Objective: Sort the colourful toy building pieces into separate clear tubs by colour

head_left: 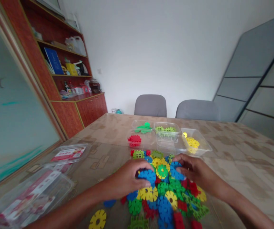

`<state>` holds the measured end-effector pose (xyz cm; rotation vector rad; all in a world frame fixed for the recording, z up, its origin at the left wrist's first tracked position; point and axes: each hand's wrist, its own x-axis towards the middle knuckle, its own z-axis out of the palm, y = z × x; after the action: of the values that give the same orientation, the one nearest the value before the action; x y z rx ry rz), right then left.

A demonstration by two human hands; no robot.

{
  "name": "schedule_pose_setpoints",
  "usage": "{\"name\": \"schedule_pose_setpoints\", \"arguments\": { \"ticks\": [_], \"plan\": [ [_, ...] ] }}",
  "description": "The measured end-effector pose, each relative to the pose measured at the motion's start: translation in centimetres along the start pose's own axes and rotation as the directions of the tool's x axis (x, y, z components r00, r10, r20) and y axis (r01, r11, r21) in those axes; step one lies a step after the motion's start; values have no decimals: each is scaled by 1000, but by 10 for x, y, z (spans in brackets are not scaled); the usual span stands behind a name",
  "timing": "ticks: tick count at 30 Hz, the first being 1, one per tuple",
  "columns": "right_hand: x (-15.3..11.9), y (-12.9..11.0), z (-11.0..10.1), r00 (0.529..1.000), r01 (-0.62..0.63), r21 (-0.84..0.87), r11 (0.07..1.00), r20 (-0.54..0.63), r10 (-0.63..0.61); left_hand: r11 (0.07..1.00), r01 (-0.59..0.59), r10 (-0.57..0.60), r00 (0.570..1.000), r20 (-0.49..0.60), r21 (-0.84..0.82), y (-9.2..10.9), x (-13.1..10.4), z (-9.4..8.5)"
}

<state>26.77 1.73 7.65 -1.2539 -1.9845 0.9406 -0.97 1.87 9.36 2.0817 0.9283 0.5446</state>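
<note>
My left hand [130, 178] is closed around blue notched discs [148, 176], thumb below and fingers above. On the right, my right hand [195, 169] has its thumb and fingers curled on another blue notched disc [175, 170]. Beneath and between both hands spreads a loose pile of plastic building pieces. In it are a green disc [162, 171], a yellow disc [171, 199], red blocks [179, 220] and a light green lattice piece [196, 206]. One yellow disc [98, 219] lies apart at the pile's left.
Behind the pile, clear plastic containers hold green pieces [143, 128], red pieces [134, 141], light green pieces [166, 130] and yellow pieces [192, 143]. Transparent lids [70, 154] and a plastic box [35, 197] lie at left on the patterned tablecloth [234, 152]. Two grey chairs [150, 105] stand beyond.
</note>
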Motion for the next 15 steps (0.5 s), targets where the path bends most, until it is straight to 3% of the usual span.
{"name": "schedule_pose_setpoints", "arguments": {
  "ticks": [5,10,13,15],
  "plan": [
    [37,16,-24,972,-15,-24,1000,-236,9,989,-128,138,974,-177,67,2,69,-8],
    [76,33,-37,923,-80,-28,996,-379,63,981,-147,176,948,-264,124,-1,143,2],
    [81,36,-37,916,-90,-29,996,-396,71,982,-136,168,946,-277,132,-7,166,8],
    [74,34,-37,926,-84,-29,996,-373,67,984,-116,151,945,-290,135,-11,167,8]
  ]
}}
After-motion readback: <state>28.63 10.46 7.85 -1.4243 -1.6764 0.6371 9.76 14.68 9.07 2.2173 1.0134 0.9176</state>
